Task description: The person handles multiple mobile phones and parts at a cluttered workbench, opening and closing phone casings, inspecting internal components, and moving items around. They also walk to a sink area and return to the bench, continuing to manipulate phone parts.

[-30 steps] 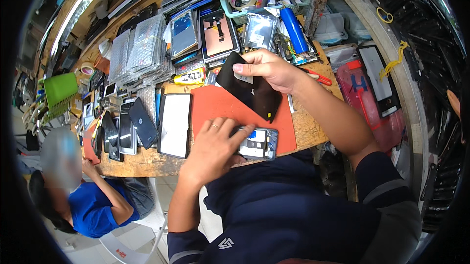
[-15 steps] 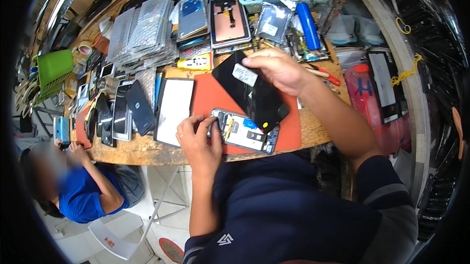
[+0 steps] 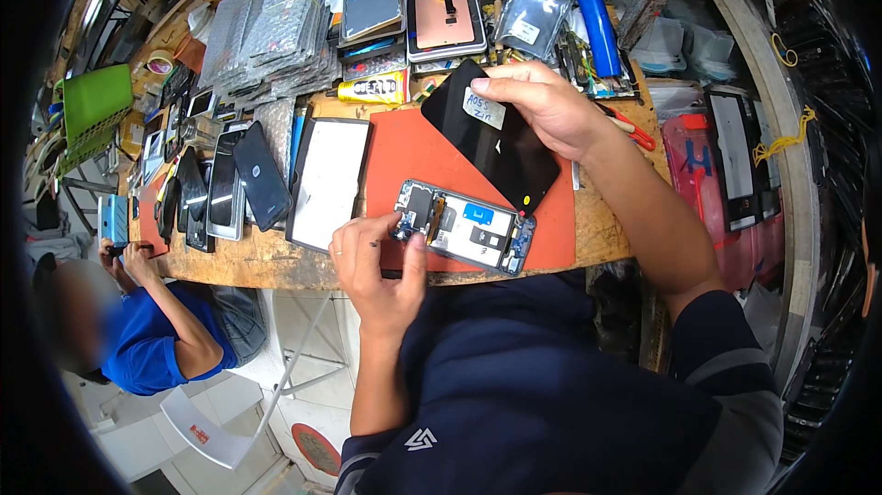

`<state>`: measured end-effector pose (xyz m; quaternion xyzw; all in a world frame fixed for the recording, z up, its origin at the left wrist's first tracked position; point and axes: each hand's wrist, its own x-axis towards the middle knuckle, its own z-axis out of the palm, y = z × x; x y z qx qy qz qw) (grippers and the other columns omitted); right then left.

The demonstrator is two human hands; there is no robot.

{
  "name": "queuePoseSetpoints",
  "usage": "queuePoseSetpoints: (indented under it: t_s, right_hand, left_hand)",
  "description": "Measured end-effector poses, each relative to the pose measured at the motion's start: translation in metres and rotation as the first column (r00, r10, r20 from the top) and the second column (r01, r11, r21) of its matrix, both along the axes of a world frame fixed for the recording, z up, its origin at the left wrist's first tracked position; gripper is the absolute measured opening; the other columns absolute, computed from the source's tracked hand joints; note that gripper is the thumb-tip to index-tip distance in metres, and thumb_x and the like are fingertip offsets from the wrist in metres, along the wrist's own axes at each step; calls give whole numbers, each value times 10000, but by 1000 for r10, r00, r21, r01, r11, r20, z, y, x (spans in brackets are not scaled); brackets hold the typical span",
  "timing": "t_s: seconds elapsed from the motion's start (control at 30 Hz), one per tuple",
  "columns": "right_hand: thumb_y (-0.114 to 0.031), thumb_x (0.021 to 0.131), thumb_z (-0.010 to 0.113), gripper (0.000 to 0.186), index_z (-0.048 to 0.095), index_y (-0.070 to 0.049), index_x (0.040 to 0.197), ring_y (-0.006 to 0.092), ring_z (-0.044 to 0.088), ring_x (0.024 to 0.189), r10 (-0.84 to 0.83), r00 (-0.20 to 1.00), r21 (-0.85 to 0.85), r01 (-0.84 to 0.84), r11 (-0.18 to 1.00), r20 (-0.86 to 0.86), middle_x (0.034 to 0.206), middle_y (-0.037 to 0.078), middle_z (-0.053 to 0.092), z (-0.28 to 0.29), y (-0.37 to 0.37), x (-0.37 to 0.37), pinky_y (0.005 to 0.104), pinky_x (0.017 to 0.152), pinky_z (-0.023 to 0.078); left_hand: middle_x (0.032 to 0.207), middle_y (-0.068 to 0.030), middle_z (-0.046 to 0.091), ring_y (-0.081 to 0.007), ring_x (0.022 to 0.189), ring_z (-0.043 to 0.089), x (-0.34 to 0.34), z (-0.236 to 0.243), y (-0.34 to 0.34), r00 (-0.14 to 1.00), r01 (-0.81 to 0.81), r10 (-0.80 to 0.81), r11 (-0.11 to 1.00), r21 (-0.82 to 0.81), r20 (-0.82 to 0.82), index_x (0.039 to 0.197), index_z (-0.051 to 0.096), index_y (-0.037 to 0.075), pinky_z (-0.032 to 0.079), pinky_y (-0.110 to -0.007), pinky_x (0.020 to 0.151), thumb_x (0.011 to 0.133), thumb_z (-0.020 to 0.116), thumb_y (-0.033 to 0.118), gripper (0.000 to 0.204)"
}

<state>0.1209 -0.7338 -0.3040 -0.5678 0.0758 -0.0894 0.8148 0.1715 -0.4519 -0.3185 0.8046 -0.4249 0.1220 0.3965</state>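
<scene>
My right hand [image 3: 551, 109] grips the upper edge of a black phone screen [image 3: 501, 157] that carries a white handwritten label. The screen is tilted, and its lower corner hangs over an opened phone [image 3: 469, 230]. Inside the phone's frame I see a silver plate, a blue patch, a flex cable and circuit boards. My left hand [image 3: 377, 265] has its thumb and fingers around the phone's left end. Under the phone lies an orange-red mat [image 3: 551, 233].
A white panel with a dark border [image 3: 329, 183] lies left of the mat, beside several phones [image 3: 262, 178]. Bubble-wrapped stacks [image 3: 276, 22], a yellow tube box [image 3: 372, 88] and a blue cylinder [image 3: 599, 31] stand behind. A co-worker in blue [image 3: 170, 339] sits at the left.
The screen has moved a little right, uncovering more of the opened phone. My left thumb and fingers have shifted on the phone's left end. The whole view has shifted slightly.
</scene>
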Motion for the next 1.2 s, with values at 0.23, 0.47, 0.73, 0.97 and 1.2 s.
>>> queuePoseSetpoints:
  t_s: [0.23, 0.47, 0.73, 0.97, 1.2]
  right_hand:
    - [-185, 992, 647, 217, 743, 1, 933, 63, 639, 776, 38, 997, -51, -42, 998, -65, 879, 19, 730, -3, 6, 0, 234, 716, 498]
    - [-192, 1000, 653, 266, 723, 19, 854, 24, 556, 685, -70, 997, -179, 73, 981, 21, 766, -17, 676, -4, 9, 1, 237, 598, 442]
    - [-193, 1030, 626, 307, 680, -1, 796, 3, 458, 673, -480, 793, -297, 593, 749, 374, 706, -69, 576, -1, -2, 3, 225, 565, 368]
    - [-126, 1017, 633, 238, 645, 65, 1157, 48, 635, 796, -498, 793, -131, 568, 812, 351, 908, 34, 704, 1, -6, 7, 232, 686, 526]
    - [-95, 1002, 631, 238, 621, 50, 1192, 63, 665, 846, -209, 958, -284, 259, 923, 196, 949, 49, 717, -1, 8, -3, 238, 751, 540]
  left_hand:
    - [895, -72, 615, -276, 896, 567, 3, -9, -15, 983, -172, 155, 965, 198, 100, 1109, 659, 47, 407, -410, 856, 848, 732, 106, 277]
    - [928, -89, 661, -227, 843, 608, 6, 9, -36, 988, -39, 50, 996, 75, -146, 1080, 664, 9, 476, -365, 814, 906, 712, 87, 196]
    - [778, -72, 676, -123, 639, 593, 51, 44, -142, 886, 245, -277, 960, -131, -372, 1030, 651, -26, 487, -295, 610, 900, 783, 174, 273]
    - [977, -50, 726, -101, 797, 667, 65, 23, -165, 425, 317, -612, 791, -523, -667, 1162, 629, -15, 549, -261, 707, 997, 678, 159, 244]
    - [1089, -85, 715, -109, 940, 673, 86, 18, -148, 201, 79, -650, 756, -650, -732, 1186, 624, -4, 546, -259, 838, 1018, 628, 126, 212]
